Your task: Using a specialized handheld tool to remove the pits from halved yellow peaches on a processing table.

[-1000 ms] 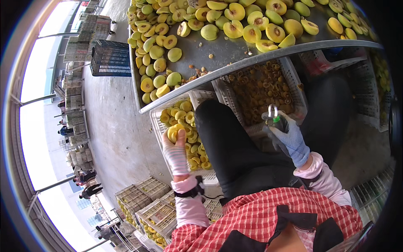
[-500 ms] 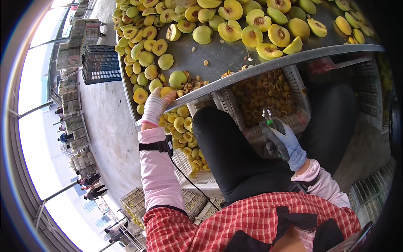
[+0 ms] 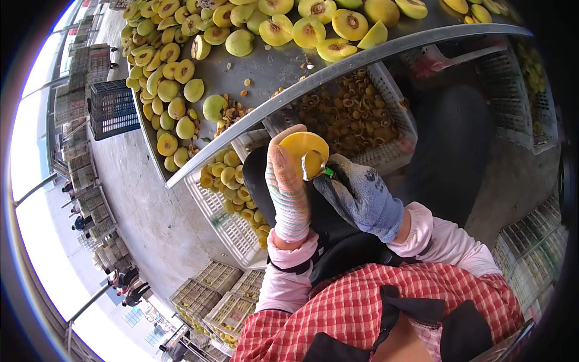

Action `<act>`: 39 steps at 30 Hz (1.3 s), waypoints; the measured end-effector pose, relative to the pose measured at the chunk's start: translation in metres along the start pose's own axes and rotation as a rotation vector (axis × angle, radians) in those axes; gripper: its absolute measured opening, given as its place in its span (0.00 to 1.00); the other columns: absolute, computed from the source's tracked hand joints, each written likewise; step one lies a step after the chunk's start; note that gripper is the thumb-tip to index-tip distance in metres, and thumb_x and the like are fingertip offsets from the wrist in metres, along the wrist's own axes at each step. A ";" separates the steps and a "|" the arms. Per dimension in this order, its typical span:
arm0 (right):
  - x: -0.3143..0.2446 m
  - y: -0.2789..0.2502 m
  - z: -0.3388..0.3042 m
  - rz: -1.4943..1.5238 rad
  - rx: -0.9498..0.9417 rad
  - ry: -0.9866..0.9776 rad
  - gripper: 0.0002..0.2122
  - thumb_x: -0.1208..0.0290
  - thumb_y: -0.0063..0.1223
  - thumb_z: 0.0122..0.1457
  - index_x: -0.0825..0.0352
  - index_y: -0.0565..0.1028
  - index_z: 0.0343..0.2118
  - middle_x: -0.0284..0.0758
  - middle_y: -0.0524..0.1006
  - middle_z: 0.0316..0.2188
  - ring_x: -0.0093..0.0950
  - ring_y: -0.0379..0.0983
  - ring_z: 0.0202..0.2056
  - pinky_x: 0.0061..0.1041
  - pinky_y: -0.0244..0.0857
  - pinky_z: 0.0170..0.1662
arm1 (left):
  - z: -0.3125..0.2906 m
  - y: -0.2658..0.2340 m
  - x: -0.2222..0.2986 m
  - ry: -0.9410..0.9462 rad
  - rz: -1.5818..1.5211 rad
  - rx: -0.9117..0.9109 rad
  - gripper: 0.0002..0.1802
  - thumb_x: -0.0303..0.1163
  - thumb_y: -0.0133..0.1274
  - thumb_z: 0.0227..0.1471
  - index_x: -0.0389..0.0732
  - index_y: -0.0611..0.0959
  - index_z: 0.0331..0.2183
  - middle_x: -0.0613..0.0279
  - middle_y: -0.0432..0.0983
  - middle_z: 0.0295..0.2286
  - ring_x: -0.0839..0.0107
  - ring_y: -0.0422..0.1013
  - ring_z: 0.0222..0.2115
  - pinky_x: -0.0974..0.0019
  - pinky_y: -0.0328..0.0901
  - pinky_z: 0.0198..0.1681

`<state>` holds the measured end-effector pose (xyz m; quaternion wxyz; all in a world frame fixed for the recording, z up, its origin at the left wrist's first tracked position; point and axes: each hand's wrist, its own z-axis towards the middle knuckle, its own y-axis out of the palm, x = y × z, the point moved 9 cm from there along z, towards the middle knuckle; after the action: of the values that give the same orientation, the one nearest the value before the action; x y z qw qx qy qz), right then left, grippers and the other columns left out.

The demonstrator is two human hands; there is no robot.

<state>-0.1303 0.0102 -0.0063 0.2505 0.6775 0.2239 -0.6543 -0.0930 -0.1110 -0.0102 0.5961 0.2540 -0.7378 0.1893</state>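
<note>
My left hand (image 3: 288, 190), in a pale striped glove with stained fingers, is closed round a yellow peach half (image 3: 303, 142) above my lap. My right hand (image 3: 368, 196), in a blue glove with a dark palm, grips a pitting knife (image 3: 328, 171); its green handle shows only in part. The knife's curved metal loop lies against the peach half's lower part. More peach halves (image 3: 278, 30) lie cut side up or down on the metal table (image 3: 241, 71). The fingertips behind the peach half are hidden.
A raised metal rim (image 3: 362, 59) edges the table in front. Below it, a white crate (image 3: 403, 123) holds brown scraps. Another white crate (image 3: 232, 244) by my knee holds hollowed yellow halves. A dark blue crate (image 3: 114, 108) and stacked crates (image 3: 208, 283) stand at the left.
My left hand has come from the table rim to above my lap with a peach half. The right hand has brought the pitting knife up and left to meet it. The view has shifted.
</note>
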 end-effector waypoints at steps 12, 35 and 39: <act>0.011 -0.017 -0.023 0.044 0.058 -0.032 0.12 0.66 0.50 0.58 0.69 0.68 0.40 0.45 0.75 0.27 0.46 0.73 0.30 0.34 0.65 0.30 | -0.034 0.012 0.023 0.215 0.275 0.035 0.24 0.50 0.41 0.59 0.38 0.75 0.38 0.65 0.72 0.31 0.78 0.65 0.32 0.73 0.60 0.39; -0.005 -0.015 -0.060 0.147 0.062 -0.131 0.15 0.70 0.44 0.60 0.74 0.66 0.47 0.48 0.75 0.33 0.43 0.74 0.36 0.33 0.66 0.38 | -0.055 0.034 0.016 0.185 0.021 0.133 0.32 0.57 0.36 0.57 0.35 0.77 0.39 0.59 0.74 0.30 0.73 0.70 0.31 0.72 0.64 0.38; 0.016 -0.011 -0.058 0.361 -0.098 0.103 0.15 0.71 0.43 0.61 0.74 0.66 0.48 0.48 0.75 0.33 0.40 0.74 0.35 0.32 0.66 0.38 | -0.050 0.040 0.008 0.119 0.062 0.026 0.31 0.56 0.37 0.57 0.34 0.77 0.37 0.60 0.74 0.29 0.74 0.69 0.29 0.73 0.64 0.35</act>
<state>-0.0915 0.0553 -0.0215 0.3849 0.7262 0.1429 -0.5514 -0.0792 -0.0507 0.0093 0.6292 0.2272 -0.7061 0.2321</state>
